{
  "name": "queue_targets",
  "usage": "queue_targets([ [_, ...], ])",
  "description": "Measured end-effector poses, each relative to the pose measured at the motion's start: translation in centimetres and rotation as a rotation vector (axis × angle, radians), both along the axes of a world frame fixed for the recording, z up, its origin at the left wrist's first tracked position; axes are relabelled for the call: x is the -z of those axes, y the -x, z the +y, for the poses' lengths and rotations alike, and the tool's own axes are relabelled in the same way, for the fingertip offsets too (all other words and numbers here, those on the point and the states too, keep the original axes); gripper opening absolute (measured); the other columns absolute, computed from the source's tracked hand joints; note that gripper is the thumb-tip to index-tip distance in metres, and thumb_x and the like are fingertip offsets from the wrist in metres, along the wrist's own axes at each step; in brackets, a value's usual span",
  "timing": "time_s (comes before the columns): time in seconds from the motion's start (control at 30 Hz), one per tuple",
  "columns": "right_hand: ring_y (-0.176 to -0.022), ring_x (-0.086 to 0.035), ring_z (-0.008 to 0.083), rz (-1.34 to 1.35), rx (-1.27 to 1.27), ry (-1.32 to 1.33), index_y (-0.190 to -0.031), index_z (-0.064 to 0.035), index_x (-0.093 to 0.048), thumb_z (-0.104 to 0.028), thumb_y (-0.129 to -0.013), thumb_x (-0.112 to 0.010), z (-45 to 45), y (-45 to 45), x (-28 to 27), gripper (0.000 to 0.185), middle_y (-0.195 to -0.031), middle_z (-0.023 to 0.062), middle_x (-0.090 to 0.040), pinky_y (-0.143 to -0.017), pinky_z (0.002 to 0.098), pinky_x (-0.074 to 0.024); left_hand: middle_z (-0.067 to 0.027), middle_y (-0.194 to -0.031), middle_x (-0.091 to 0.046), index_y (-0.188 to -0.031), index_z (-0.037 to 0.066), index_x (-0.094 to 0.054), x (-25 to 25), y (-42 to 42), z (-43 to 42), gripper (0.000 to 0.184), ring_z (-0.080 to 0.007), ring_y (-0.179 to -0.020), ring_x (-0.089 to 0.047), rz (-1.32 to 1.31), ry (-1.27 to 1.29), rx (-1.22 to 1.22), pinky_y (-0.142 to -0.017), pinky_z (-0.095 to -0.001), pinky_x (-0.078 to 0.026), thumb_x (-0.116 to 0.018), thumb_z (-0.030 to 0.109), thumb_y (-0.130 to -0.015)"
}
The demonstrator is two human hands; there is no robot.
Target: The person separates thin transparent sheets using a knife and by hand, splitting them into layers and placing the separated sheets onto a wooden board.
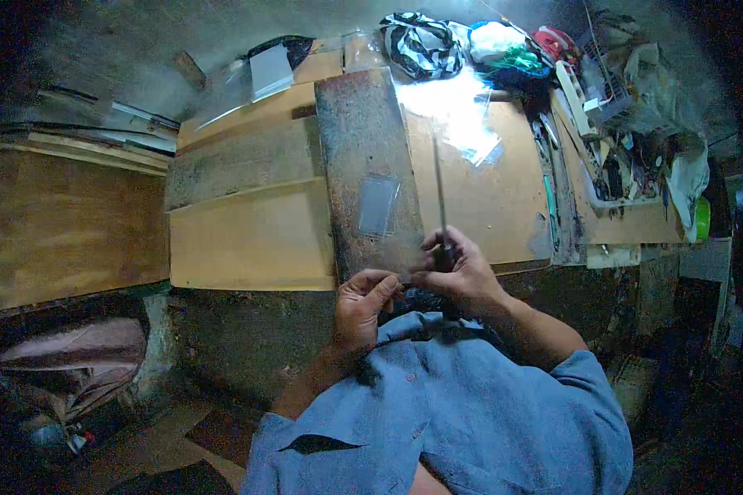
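Observation:
My left hand [362, 307] is closed in a pinch near my chest, its fingertips on a small pale piece [404, 280] whose kind I cannot make out. Close beside it, my right hand [468, 271] grips a long thin rod-like tool [439, 181] with a dark lower end. The tool points away from me, over the table; its exact kind does not show. The right thumb reaches to the small piece. Ahead of both hands, a few clear flat rectangular pieces [377, 206] lie on a worn, dark-stained board [357, 124].
The board lies across a light wooden tabletop [248, 247]. A tray of assorted tools [627, 177] stands at right, near a green round object [702, 219]. Bundled bags [421, 45] sit at the back. A brown cloth [78, 363] hangs low at left.

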State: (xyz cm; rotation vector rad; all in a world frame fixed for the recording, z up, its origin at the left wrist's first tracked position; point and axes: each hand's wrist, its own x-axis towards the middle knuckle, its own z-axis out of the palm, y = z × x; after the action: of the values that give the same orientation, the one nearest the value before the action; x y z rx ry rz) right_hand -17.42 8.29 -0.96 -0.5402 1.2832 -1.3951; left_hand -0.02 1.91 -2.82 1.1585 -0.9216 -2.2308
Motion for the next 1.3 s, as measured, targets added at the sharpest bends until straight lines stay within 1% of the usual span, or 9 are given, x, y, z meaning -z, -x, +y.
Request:
queue_targets([
  [0.1, -0.074, -0.059, 0.0119, -0.074, -0.064, -0.019, -0.099, -0.0032, -0.046, 0.003, -0.074, -0.068, 0.2, 0.2, 1.1, 0.034, -0.081, 0.0048, -0.060, -0.066, 0.0250, -0.0488, -0.0040, -0.076, -0.065, -0.087, 0.003, -0.065, -0.8, -0.6, -0.7, 0.012, -0.0057, -0.060, -0.051, -0.083, 0.014, 0.139, -0.055, -0.0208, -0.041, -0.066, 0.013, -0.083],
  [0.17, -0.075, -0.059, 0.0105, 0.172, -0.178, -0.056, -0.101, -0.0031, -0.046, 0.003, -0.074, -0.068, 0.1, 0.9, 0.8, 0.036, -0.082, 0.0068, -0.061, -0.065, 0.0232, -0.0474, -0.0038, -0.074, -0.065, -0.087, 0.003, -0.065, -0.8, -1.0, -1.1, 0.012, -0.0058, -0.060, -0.052, -0.022, -0.024, 0.126, -0.055, -0.0211, -0.041, -0.067, 0.014, -0.083],
  [0.23, -0.074, -0.059, 0.0102, 0.134, -0.204, -0.054, -0.102, -0.0031, -0.046, 0.004, -0.075, -0.067, 0.1, 1.1, -0.1, 0.035, -0.080, 0.0067, -0.061, -0.065, 0.0230, -0.0469, -0.0036, -0.073, -0.064, -0.086, 0.003, -0.065, -0.6, -1.3, -1.3, 0.013, -0.0058, -0.060, -0.052, 0.041, -0.066, 0.118, -0.055, -0.0213, -0.042, -0.068, 0.015, -0.082],
  [0.3, -0.074, -0.058, 0.0099, 0.100, -0.235, -0.050, -0.102, -0.0031, -0.046, 0.004, -0.076, -0.065, 0.1, 1.0, 0.0, 0.034, -0.079, 0.0066, -0.060, -0.064, 0.0228, -0.0463, -0.0033, -0.070, -0.063, -0.083, 0.003, -0.064, 0.0, -1.4, -1.6, 0.015, -0.0067, -0.058, -0.053, -0.047, 0.080, 0.254, -0.054, -0.0215, -0.043, -0.068, 0.017, -0.082],
  [0.5, -0.072, -0.057, 0.0101, 0.057, -0.180, -0.021, -0.105, -0.0021, -0.046, -0.003, -0.081, -0.064, 0.6, 1.1, -0.9, 0.030, -0.079, 0.0052, -0.059, -0.063, 0.0242, -0.0452, -0.0043, -0.066, -0.062, -0.078, 0.002, -0.063, -0.8, -0.8, -1.4, 0.018, -0.0091, -0.052, -0.053, -0.092, 0.028, 0.165, -0.048, -0.0207, -0.039, -0.067, 0.019, -0.083],
  [0.63, -0.071, -0.052, 0.0088, 0.492, -0.282, -0.102, -0.109, -0.0020, -0.048, -0.011, -0.084, -0.063, 2.6, 3.1, -1.5, 0.030, -0.079, 0.0058, -0.057, -0.063, 0.0248, -0.0437, -0.0048, -0.066, -0.062, -0.078, 0.003, -0.062, -0.1, -1.1, -2.0, 0.018, -0.0099, -0.052, -0.054, -0.029, 0.023, 0.012, -0.047, -0.0210, -0.039, -0.067, 0.020, -0.083],
  [0.77, -0.071, -0.057, 0.0187, 0.648, -0.532, -0.229, -0.106, -0.0003, -0.051, -0.015, -0.084, -0.063, 4.3, 3.9, -4.1, 0.029, -0.079, 0.0112, -0.059, -0.067, 0.0323, -0.0453, -0.0052, -0.065, -0.062, -0.079, 0.004, -0.063, 0.0, -1.3, -2.6, 0.018, -0.0116, -0.053, -0.057, -0.008, 0.034, -0.105, -0.047, -0.0216, -0.039, -0.067, 0.021, -0.083],
  [0.87, -0.080, -0.061, 0.0371, 0.741, -0.692, -0.260, -0.112, -0.0041, -0.052, -0.024, -0.081, -0.065, 4.8, 4.1, -5.0, 0.039, -0.087, 0.0200, -0.063, -0.068, 0.0390, -0.0468, -0.0052, -0.066, -0.063, -0.079, 0.005, -0.063, 0.0, -1.3, -2.9, 0.017, -0.0123, -0.054, -0.057, 0.024, 0.053, -0.145, -0.047, -0.0217, -0.040, -0.067, 0.020, -0.083],
  [1.3, -0.080, -0.061, 0.0371, 0.764, -0.764, -0.347, -0.109, -0.0048, -0.053, -0.024, -0.081, -0.064, 3.8, 3.9, -4.4, 0.036, -0.087, 0.0204, -0.062, -0.068, 0.0411, -0.0480, -0.0054, -0.070, -0.063, -0.084, 0.004, -0.063, -0.3, -1.5, -2.1, 0.012, -0.0105, -0.055, -0.055, 0.092, 0.058, -0.074, -0.050, -0.0222, -0.042, -0.064, 0.016, -0.085],
])
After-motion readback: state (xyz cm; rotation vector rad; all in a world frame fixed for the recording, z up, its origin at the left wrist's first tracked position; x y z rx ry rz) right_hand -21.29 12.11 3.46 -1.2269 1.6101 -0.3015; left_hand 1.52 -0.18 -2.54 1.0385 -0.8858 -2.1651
